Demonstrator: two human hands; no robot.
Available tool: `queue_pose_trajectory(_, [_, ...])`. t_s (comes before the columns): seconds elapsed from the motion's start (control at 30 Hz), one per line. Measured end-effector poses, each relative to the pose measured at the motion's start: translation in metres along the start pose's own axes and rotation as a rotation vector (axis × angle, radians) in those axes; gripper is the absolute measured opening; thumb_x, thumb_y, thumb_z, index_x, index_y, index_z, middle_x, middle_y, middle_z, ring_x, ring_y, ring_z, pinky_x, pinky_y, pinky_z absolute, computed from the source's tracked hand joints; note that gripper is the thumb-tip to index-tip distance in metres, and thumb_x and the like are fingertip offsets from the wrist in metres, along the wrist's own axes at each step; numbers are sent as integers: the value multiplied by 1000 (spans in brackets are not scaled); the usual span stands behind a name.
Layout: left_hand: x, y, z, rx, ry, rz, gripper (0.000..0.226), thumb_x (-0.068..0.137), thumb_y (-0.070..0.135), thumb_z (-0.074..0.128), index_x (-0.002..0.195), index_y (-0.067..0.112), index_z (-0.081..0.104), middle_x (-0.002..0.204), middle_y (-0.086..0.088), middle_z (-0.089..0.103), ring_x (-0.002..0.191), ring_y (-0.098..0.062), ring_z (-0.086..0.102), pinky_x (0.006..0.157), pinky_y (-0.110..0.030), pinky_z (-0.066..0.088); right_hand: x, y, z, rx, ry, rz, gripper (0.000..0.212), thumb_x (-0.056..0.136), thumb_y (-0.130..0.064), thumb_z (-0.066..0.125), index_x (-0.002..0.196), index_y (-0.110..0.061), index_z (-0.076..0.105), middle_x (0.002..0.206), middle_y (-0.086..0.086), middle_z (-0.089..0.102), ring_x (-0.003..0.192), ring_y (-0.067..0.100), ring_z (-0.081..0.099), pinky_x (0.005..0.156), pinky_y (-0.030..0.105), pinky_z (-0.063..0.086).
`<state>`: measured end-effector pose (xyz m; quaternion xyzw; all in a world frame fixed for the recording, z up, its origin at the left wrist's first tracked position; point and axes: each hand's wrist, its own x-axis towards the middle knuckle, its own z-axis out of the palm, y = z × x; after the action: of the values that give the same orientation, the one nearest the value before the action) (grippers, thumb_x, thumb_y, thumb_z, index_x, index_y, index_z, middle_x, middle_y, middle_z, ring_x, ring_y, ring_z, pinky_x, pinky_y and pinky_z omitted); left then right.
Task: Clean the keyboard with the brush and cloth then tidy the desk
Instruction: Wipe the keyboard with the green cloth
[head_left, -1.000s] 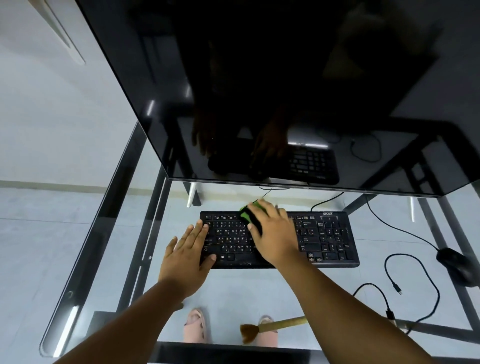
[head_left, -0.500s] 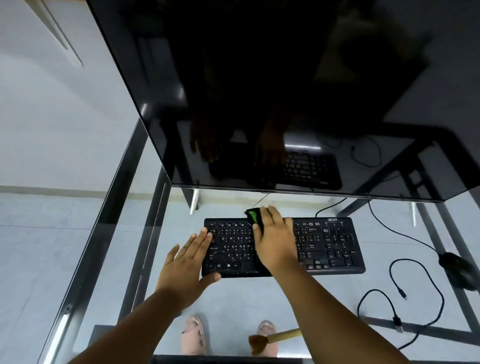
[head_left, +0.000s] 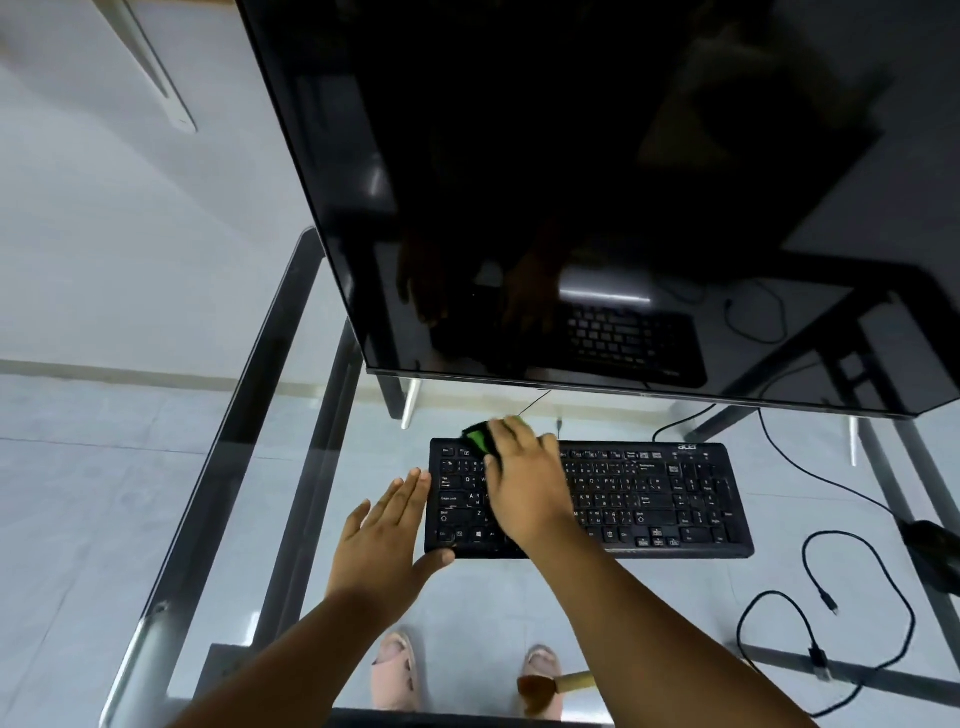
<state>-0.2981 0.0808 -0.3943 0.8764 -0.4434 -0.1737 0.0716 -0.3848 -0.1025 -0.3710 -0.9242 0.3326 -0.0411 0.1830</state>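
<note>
Head view: right hand (head_left: 524, 483) clamps green cloth (head_left: 480, 435) on black plastic keyboard (head_left: 649, 499), 12 o'clock edge; left hand (head_left: 387, 540) flat, fingers apart; wooden brush (head_left: 550, 686) set down, tidying probably left.

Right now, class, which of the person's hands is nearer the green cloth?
Right. The right hand presses the green cloth onto the keyboard's upper left keys; the left hand lies flat at its left edge.

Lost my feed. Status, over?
Right hand wiping keyboard with green cloth. Left hand open, steadying its corner. Brush idle. Nothing obstructing.
</note>
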Motion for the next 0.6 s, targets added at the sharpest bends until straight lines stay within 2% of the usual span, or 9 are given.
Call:
queue_pose_trajectory(0.07, [-1,-2,1,14,-4,-42,96,76,82,11,152,28,-12,155,13,-17,147,-9,-9,116,-34,-1,-5,-3,3,6,-29,-133,47,98,-30,44,144,-22,42,150,-2,40,115,24,42,105,36,40])
queue_pose_trajectory(0.13, [-2,-5,0,19,-24,-51,95,78,82,18,152,29,-10,156,12,-18,146,-10,-12,116,-33,-1,-8,9,3,7,-23,-164,46,97,-30,45,143,-24,45,148,-5,42,114,22,43,104,34,41])
queue_pose_trajectory(0.27, [-4,-13,-3,14,-73,3,89,81,76,24,152,33,-7,157,14,-19,144,-8,-17,113,-30,-5,0,17,2,22,49,-15,42,97,-25,48,138,-19,51,140,0,50,111,25,44,103,40,43])
queue_pose_trajectory(0.33, [-4,-15,-4,32,-81,3,88,81,77,22,152,34,-8,156,15,-21,145,-8,-17,114,-30,-4,8,2,5,37,39,-6,41,96,-22,49,137,-17,53,138,1,51,111,27,44,103,40,42])
queue_pose_trajectory(0.47, [-4,-15,-5,10,-88,7,98,67,82,3,152,35,-9,155,16,-22,145,-8,-18,114,-30,-5,12,-20,7,51,-65,-198,42,98,-22,47,139,-25,49,141,-6,46,111,23,42,101,32,40])
queue_pose_trajectory(0.53, [-4,-17,-5,-8,-92,12,98,67,84,6,152,36,-8,156,16,-20,145,-7,-17,114,-30,-4,9,-10,5,69,-104,-278,43,97,-23,50,139,-29,49,142,-10,45,112,20,42,102,29,37])
queue_pose_trajectory(0.6, [-4,-20,-6,-8,-96,21,92,77,81,20,152,36,-7,157,15,-19,146,-8,-16,116,-30,-2,9,2,3,77,-107,-284,42,97,-24,51,138,-29,51,141,-11,46,113,19,42,102,29,38])
